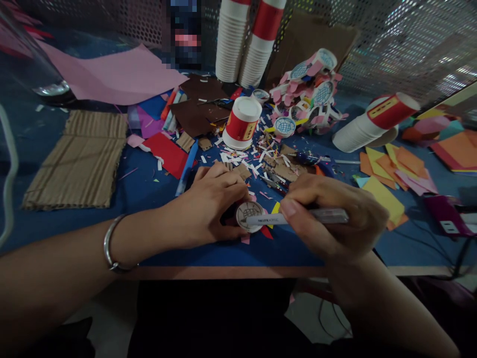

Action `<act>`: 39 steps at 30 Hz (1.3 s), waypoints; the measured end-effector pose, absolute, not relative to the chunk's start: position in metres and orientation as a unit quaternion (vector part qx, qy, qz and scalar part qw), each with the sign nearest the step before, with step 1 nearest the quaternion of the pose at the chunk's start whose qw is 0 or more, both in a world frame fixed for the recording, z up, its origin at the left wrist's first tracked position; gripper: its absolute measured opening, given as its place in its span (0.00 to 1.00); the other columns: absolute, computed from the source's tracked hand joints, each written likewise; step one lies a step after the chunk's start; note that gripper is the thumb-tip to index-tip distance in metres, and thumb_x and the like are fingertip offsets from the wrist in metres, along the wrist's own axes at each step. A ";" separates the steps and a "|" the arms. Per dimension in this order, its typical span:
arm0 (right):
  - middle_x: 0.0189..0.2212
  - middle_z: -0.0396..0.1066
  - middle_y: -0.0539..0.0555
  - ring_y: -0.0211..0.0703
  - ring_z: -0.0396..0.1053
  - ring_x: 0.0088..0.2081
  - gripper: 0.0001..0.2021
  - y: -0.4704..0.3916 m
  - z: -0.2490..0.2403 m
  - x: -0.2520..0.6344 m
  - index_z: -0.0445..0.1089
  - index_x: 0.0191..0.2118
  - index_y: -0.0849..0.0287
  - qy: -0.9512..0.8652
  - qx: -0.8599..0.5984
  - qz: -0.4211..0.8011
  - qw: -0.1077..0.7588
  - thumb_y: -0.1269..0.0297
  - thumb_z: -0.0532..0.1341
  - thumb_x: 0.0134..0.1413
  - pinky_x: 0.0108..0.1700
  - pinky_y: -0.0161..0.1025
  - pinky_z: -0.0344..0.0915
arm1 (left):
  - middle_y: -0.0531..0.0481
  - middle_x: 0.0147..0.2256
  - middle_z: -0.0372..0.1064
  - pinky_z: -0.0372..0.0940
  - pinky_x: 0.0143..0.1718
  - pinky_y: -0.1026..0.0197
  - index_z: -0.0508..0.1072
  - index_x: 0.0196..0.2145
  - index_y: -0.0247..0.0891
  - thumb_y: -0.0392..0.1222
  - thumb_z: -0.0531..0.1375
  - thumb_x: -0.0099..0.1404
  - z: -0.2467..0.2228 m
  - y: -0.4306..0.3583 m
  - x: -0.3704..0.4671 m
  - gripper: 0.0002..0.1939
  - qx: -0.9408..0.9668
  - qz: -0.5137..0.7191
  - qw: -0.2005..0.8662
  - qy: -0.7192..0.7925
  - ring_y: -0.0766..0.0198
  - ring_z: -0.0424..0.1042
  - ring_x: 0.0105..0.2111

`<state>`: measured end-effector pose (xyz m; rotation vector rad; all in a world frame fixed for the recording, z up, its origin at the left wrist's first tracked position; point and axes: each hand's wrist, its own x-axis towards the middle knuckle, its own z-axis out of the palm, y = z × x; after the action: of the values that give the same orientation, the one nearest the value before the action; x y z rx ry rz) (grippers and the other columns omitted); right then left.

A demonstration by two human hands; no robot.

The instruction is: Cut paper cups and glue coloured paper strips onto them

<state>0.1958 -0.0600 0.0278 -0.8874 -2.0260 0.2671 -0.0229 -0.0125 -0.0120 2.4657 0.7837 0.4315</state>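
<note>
My left hand is closed around a small round piece, its pale disc face turned up toward me. Dark curved and crossing lines are drawn on that face. Pink, red and yellow paper bits stick out around its edge. My right hand grips a white marker pen, held nearly level, with its tip at the left part of the disc. Beyond my hands, an upturned red and white paper cup stands among paper scraps. A blue marker lies left of my left hand.
Stacked paper cups stand at the back. A cluster of decorated cup pieces sits behind, with a tilted cup stack at right. Corrugated cardboard lies left, coloured paper right. A blue glue gun rests near my right hand.
</note>
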 end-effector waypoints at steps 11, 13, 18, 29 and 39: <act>0.20 0.68 0.47 0.37 0.66 0.20 0.12 -0.059 0.025 0.194 0.66 0.25 0.55 -0.811 -0.364 0.057 0.455 0.77 0.63 0.55 0.22 0.38 0.63 | 0.44 0.50 0.74 0.54 0.52 0.45 0.76 0.46 0.40 0.57 0.72 0.61 -0.011 -0.012 -0.023 0.23 0.909 0.152 0.249 0.297 0.45 0.65 0.52; 0.20 0.68 0.47 0.37 0.66 0.20 0.12 -0.059 0.024 0.195 0.66 0.25 0.55 -0.811 -0.361 0.060 0.457 0.77 0.63 0.55 0.23 0.38 0.63 | 0.44 0.50 0.74 0.53 0.52 0.45 0.76 0.46 0.40 0.57 0.71 0.61 -0.011 -0.012 -0.022 0.23 0.909 0.150 0.252 0.296 0.45 0.65 0.51; 0.20 0.68 0.47 0.37 0.66 0.20 0.12 -0.061 0.025 0.194 0.66 0.25 0.55 -0.810 -0.350 0.054 0.467 0.78 0.63 0.54 0.24 0.39 0.65 | 0.46 0.48 0.74 0.54 0.51 0.46 0.76 0.44 0.41 0.58 0.72 0.59 -0.011 -0.011 -0.022 0.23 0.907 0.157 0.255 0.295 0.46 0.65 0.51; 0.19 0.67 0.46 0.38 0.65 0.19 0.12 -0.059 0.022 0.195 0.66 0.25 0.54 -0.806 -0.368 0.005 0.463 0.76 0.63 0.55 0.22 0.38 0.63 | 0.45 0.51 0.74 0.53 0.53 0.45 0.77 0.46 0.41 0.57 0.73 0.60 -0.012 -0.012 -0.022 0.24 0.905 0.157 0.261 0.296 0.45 0.64 0.52; 0.20 0.69 0.47 0.39 0.66 0.21 0.12 -0.057 0.020 0.198 0.66 0.26 0.53 -0.798 -0.387 -0.014 0.461 0.74 0.64 0.57 0.22 0.39 0.64 | 0.44 0.53 0.72 0.55 0.54 0.43 0.76 0.45 0.41 0.56 0.73 0.60 -0.013 -0.013 -0.022 0.22 0.903 0.166 0.263 0.296 0.45 0.64 0.54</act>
<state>0.1976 -0.0572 0.0198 -0.9529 -1.9640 -0.0341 -0.0224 -0.0130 -0.0128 2.4424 0.8002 0.4481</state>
